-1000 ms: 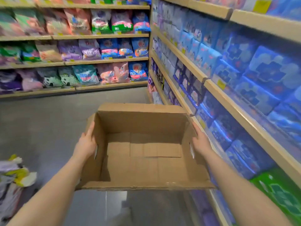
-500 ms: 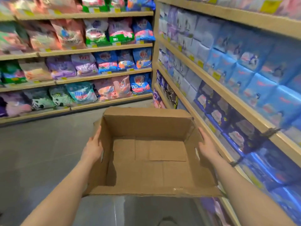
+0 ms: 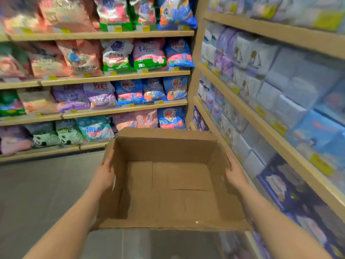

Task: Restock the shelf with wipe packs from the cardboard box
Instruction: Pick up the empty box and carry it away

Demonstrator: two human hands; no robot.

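One cardboard box (image 3: 168,184), open-topped and bare inside, carried at mid-frame above grey floor (image 3: 37,193). Left hand (image 3: 104,174) flat against its left wall, fingers straight; right hand (image 3: 235,176) likewise flat on the right wall. Wipe packs (image 3: 280,86) crowding four shelves (image 3: 242,113) just right of the box. Bagged goods (image 3: 128,92) on four shelves straight ahead. Open floor to the left.

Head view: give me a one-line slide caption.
Both hands, left and right, carry an empty cardboard box beside stocked shelves.
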